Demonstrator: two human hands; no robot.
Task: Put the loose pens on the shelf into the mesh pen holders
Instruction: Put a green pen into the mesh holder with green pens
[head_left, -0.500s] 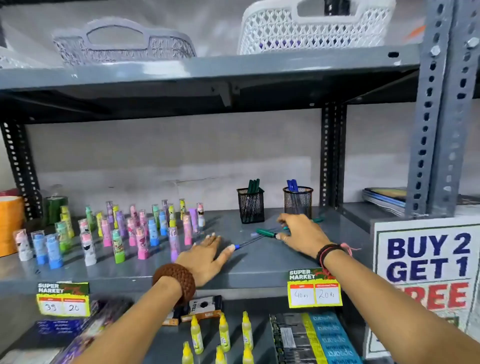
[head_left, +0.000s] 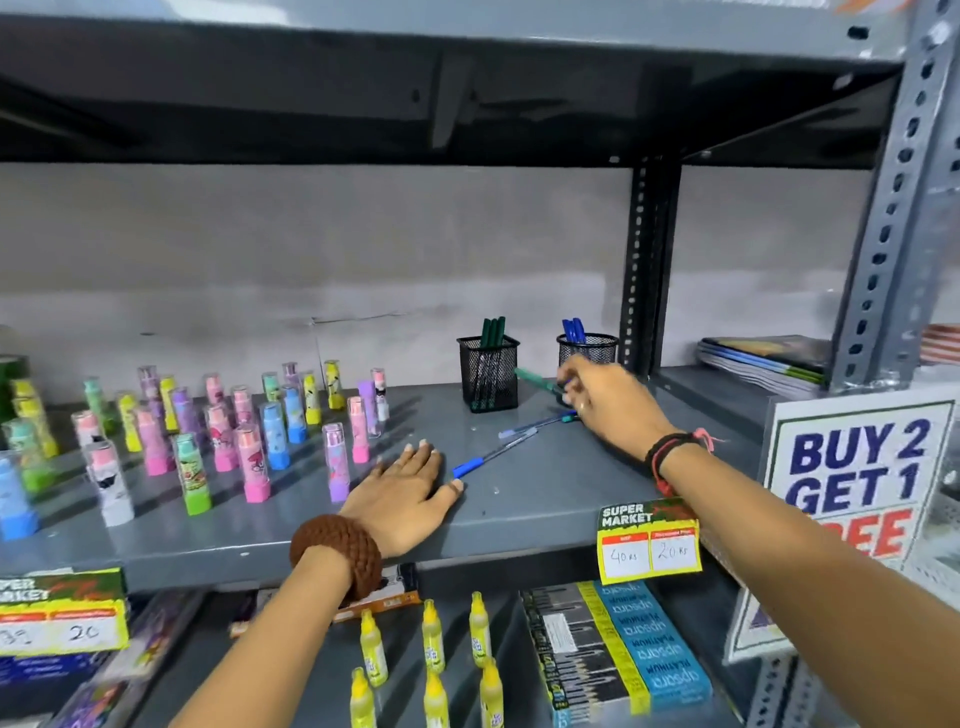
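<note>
The right hand has closed its fingers on a green pen and lifted it off the shelf it lay on half a second ago – its tip now points at the square holder of green pens. The left hand stays flat and empty, thumb beside a loose blue pen; another lies near – two likely left

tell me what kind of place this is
Most likely a stationery aisle in a shop. The shelf edge carries a "super market" price tag, a "buy 2 get 1 free" sign hangs at right, and glue bottles stand lined up below.
</note>
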